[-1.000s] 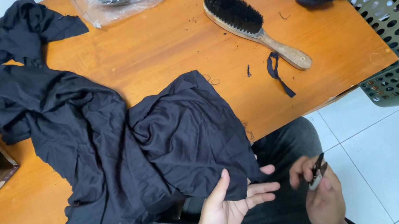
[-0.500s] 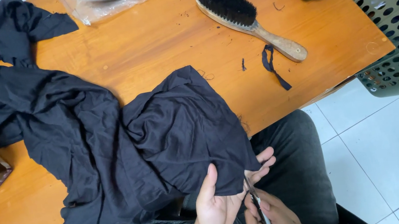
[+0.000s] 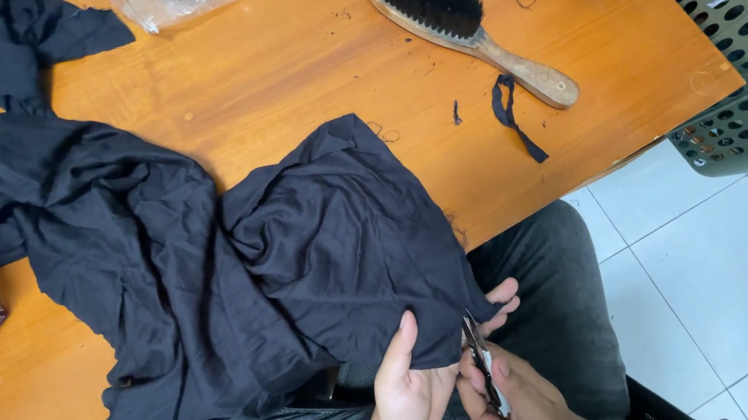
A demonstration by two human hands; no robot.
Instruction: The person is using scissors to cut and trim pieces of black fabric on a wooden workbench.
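Black cloth [image 3: 235, 270], draped from the table [image 3: 274, 67] onto your lap: thin, limp, light, so judge it prone to sag. Your left hand [image 3: 410, 387] pinches its lower edge taut; your right hand [image 3: 517, 406] closes around small scissors [image 3: 484, 361] at that edge.

Both hands bare, no gloves, rings or watch visible; left hand [image 3: 412, 397], right hand [image 3: 522, 405]. Forearms uncovered, no sleeves in shot. Legs in dark grey trousers [image 3: 557, 311], plain fabric with slight creasing at the thighs, no visible markings
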